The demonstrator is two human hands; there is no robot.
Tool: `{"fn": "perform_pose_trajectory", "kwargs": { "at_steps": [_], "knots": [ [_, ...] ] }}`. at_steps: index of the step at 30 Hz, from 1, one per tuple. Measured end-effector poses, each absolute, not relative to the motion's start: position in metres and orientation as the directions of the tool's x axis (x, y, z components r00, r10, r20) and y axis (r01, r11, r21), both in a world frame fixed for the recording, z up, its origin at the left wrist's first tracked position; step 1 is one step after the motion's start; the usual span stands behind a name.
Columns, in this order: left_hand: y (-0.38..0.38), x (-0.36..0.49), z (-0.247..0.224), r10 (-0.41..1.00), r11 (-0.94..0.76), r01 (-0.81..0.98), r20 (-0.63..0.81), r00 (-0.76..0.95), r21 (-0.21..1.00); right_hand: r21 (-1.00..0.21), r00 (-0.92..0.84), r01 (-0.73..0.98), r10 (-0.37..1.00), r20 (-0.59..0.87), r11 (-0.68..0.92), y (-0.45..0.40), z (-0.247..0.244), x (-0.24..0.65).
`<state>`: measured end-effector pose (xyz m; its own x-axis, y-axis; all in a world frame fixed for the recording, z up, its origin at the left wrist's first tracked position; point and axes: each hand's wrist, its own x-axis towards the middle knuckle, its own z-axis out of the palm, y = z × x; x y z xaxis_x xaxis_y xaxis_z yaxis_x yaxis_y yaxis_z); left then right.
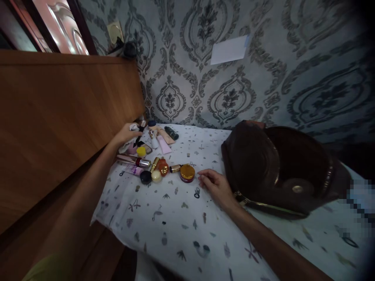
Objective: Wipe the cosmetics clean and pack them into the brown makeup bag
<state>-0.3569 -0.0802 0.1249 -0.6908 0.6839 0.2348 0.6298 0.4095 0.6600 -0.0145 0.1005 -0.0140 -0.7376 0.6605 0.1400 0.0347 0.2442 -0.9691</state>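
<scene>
Small cosmetics lie in a loose group on the patterned white cloth. My left hand point(128, 134) is at the group's back left, its fingers closed around something small and whitish point(134, 127). Close to it are a pink tube point(164, 144), a dark green tube point(171, 133) and a yellow-lidded jar point(141, 151). My right hand point(213, 185) hovers at or rests on the cloth with loosely curled fingers apart, just right of a gold-lidded jar point(187, 172). Left of that jar are an orange item point(163, 168), a black-lidded jar point(145, 177) and a cream-coloured jar point(156, 176).
A large dark brown bag point(263, 168) stands at the right, beside my right forearm. A wooden panel point(67, 97) borders the left side. Behind the cloth-covered surface point(175, 218) is a patterned wall with a white paper point(229, 50) on it.
</scene>
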Motion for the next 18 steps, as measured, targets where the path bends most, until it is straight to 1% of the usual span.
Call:
{"fn": "perform_pose_trajectory", "kwargs": {
  "at_steps": [1,2,3,5,6,7,10,12,14,16,18],
  "knots": [
    [-0.080,-0.349,0.124,0.732,0.392,0.672,0.231,-0.641,0.628,-0.970,-0.736,0.036,0.662,0.138,0.242,0.100,-0.014,-0.015],
    [-0.078,-0.341,0.123,0.785,0.396,0.738,0.216,-0.581,0.547,-0.970,-0.737,0.035,0.662,0.137,0.240,0.100,-0.014,-0.015],
    [-0.075,-0.332,0.121,0.834,0.408,0.808,0.186,-0.519,0.425,-0.971,-0.738,0.034,0.661,0.137,0.238,0.100,-0.015,-0.014],
    [-0.069,-0.316,0.118,0.899,0.417,0.901,0.096,-0.428,0.120,-0.971,-0.742,0.032,0.657,0.135,0.236,0.100,-0.015,-0.014],
    [-0.066,-0.310,0.117,0.908,0.415,0.910,0.060,-0.414,-0.001,-0.971,-0.744,0.032,0.654,0.135,0.237,0.101,-0.015,-0.014],
    [-0.064,-0.304,0.117,0.907,0.422,0.903,0.045,-0.419,-0.077,-0.971,-0.747,0.034,0.652,0.134,0.238,0.100,-0.014,-0.014],
    [-0.067,-0.298,0.120,0.886,0.464,0.881,0.061,-0.460,-0.092,-0.973,-0.747,0.031,0.652,0.129,0.228,0.100,-0.013,-0.014],
    [-0.080,-0.299,0.126,0.877,0.481,0.872,0.039,-0.479,-0.095,-0.976,-0.742,0.019,0.657,0.130,0.215,0.099,-0.013,-0.014],
    [-0.098,-0.303,0.130,0.868,0.492,0.868,-0.039,-0.495,-0.066,-0.977,-0.741,0.009,0.658,0.137,0.214,0.099,-0.013,-0.014],
    [-0.117,-0.304,0.131,0.852,0.510,0.860,-0.129,-0.507,-0.006,-0.973,-0.742,0.007,0.654,0.150,0.231,0.099,-0.013,-0.014],
    [-0.133,-0.302,0.127,0.820,0.557,0.830,-0.168,-0.546,0.023,-0.965,-0.746,0.012,0.645,0.165,0.261,0.098,-0.013,-0.014]
  ]
}}
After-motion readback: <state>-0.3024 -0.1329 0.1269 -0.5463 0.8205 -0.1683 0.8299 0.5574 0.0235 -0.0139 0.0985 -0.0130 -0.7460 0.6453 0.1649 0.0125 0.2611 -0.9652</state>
